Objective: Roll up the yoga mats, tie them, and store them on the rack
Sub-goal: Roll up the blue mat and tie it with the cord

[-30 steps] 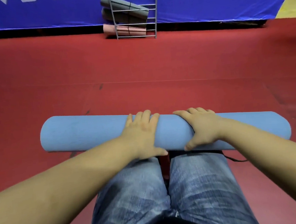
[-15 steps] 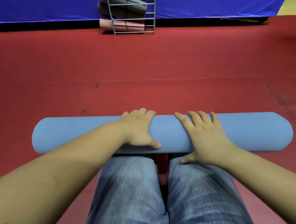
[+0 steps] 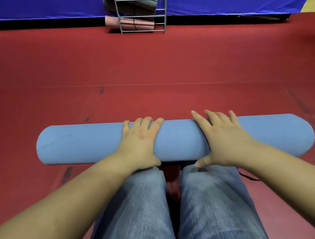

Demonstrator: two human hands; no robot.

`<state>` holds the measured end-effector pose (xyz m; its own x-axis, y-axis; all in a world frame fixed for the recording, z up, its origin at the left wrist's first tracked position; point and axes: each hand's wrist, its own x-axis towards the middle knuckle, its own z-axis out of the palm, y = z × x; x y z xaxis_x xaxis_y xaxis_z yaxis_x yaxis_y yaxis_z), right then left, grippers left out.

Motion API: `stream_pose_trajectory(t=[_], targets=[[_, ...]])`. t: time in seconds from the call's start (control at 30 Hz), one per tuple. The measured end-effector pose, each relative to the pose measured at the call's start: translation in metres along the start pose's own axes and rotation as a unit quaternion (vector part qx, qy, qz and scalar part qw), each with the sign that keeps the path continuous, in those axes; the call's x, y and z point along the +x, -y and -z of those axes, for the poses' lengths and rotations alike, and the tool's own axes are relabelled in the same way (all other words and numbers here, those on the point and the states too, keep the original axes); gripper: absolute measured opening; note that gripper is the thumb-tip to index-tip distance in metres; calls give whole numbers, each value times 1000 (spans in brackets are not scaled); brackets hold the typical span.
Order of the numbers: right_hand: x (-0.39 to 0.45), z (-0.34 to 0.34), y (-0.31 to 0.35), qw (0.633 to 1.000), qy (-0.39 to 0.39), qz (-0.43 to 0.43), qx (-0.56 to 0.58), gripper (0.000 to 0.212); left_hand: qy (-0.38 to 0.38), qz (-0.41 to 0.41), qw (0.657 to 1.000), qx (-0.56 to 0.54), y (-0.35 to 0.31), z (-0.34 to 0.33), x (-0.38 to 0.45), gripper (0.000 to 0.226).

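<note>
Red floor (image 3: 147,62) covers the whole area, with a faint seam line running across it and a few dark scuff marks. A rolled blue mat (image 3: 82,144) lies crosswise on the floor, directly in front of the kneeling person's jeans (image 3: 208,201). A thin black strap (image 3: 249,178) lies on the floor beside the right knee. A metal rack (image 3: 141,15) stands at the far edge

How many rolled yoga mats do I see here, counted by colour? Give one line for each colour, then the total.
Blue mat, on the floor under both hands: 1
Grey mats in the rack: 2
Pink mat in the rack: 1
Total: 4
</note>
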<state>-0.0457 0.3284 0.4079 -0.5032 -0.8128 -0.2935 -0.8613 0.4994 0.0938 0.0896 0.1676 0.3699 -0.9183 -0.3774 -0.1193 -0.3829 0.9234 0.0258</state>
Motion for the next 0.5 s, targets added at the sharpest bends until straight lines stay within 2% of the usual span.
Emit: stream_pose_trajectory(t=[0.07,0.17,0.23,0.3,0.4,0.5], targets=[[-10,-11,0,999,-32,-29,5,131,55,-3,998,-12,7,7,17,114],[-6,-30,-2,997,-58,-36,-29,144,133,-7,991,-24,13,16,37,115],[10,-38,-10,994,-102,-25,-22,145,178,-7,983,-36,16,19,49,112],[22,-35,-12,997,-73,-16,-32,139,213,-4,975,-63,18,22,61,109],[36,-30,-22,999,-39,8,-18,123,222,5,970,-99,23,23,72,116],[50,-22,-29,1000,6,14,-1,117,162,17,984,-71,25,16,63,127]])
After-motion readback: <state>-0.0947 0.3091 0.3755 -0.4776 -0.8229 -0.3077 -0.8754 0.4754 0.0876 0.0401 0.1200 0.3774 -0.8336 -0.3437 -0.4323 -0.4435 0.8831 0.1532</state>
